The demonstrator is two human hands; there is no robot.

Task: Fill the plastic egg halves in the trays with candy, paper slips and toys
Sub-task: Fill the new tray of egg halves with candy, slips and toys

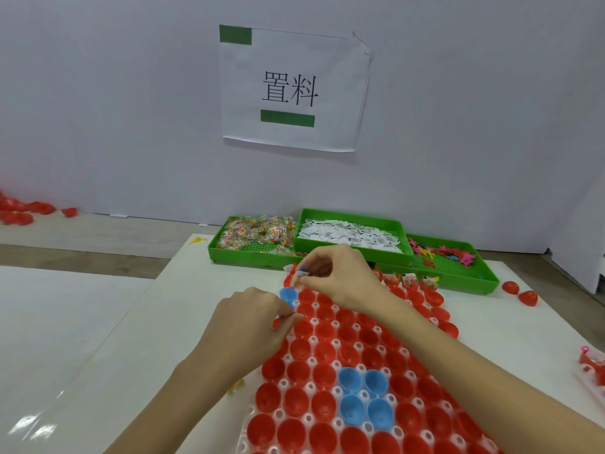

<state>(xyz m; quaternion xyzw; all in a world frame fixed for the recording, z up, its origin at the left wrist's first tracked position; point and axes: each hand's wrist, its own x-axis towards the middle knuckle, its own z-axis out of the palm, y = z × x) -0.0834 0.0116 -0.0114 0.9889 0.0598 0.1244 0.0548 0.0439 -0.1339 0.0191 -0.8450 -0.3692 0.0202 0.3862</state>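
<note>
Head view, tray: My clear plastic egg tray (296, 358) lies on the white tabletop (98, 339), running from the near edge away toward the wall, its cups holding open red egg halves (322, 352) and a few blue egg halves (361, 396).
Head view, right hand: My right hand (340, 276) reaches across to the tray's far left corner, fingertips pinched on a small bundle that looks like a candy packet with a paper slip and a blue piece (298, 273); I cannot tell the exact contents.
Head view, left hand: My left hand (253, 319) sits at the tray's left edge, fingers curled and pinching something small and blue-red just beside a blue egg half (288, 295); what it is I cannot tell.
Head view, supplies: Three green bins stand at the far end: candy packets (258, 231), white paper slips (350, 235), coloured toys (442, 253).
Head view, filled so far: Only the far row appears filled; most cups look empty.
Doing it well: I judge I should steady the tray with my left hand, lower the bundle straight into one cup, and seat it below the rim.
Risk: Loose halves may tip if nudged.
</note>
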